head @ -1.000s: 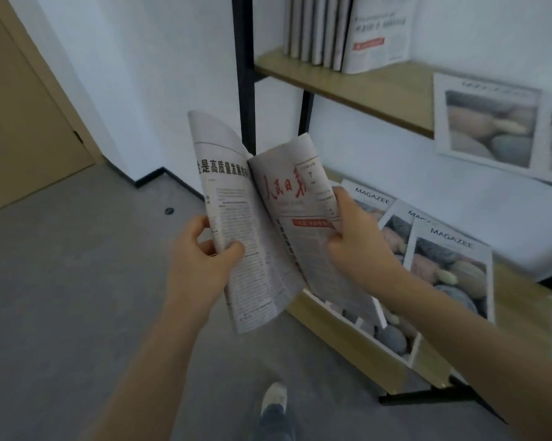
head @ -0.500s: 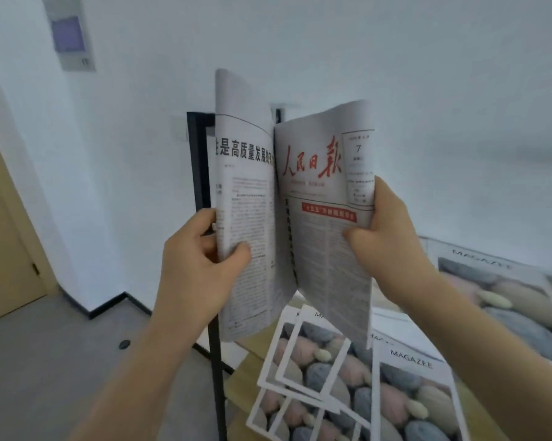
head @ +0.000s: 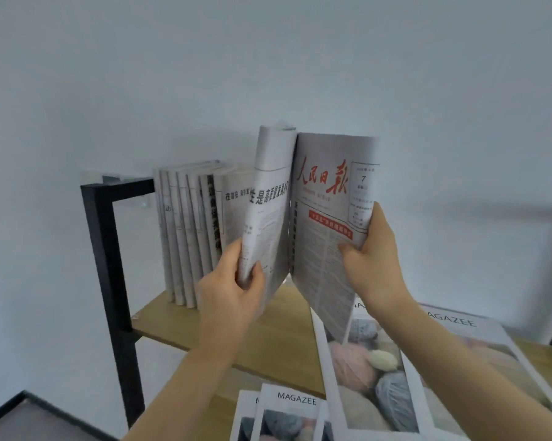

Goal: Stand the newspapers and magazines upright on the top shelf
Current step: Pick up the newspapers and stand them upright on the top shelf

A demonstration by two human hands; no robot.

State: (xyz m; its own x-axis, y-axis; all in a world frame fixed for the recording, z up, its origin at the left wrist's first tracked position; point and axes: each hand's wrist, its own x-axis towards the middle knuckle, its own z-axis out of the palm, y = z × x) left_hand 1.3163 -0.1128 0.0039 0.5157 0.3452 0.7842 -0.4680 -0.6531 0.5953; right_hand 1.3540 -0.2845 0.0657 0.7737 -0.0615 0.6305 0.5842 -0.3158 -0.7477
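I hold a folded newspaper (head: 319, 198) with a red masthead upright above the wooden top shelf (head: 278, 332). My left hand (head: 233, 288) grips its left half near the lower edge, and my right hand (head: 373, 256) grips its right edge. The paper gapes open like a V. Directly to its left, several newspapers (head: 188, 230) stand upright in a row against the shelf's left end. A large magazine (head: 405, 374) with a yarn-ball cover lies flat on the shelf at the right, partly under my right forearm.
A black metal frame post (head: 109, 265) bounds the shelf on the left. More magazines (head: 287, 415) lie on a lower level at the bottom. A plain white wall stands behind the shelf.
The view has swung up from the lower shelves to the top shelf. Both hands have carried the newspaper up and right, beside the standing row.
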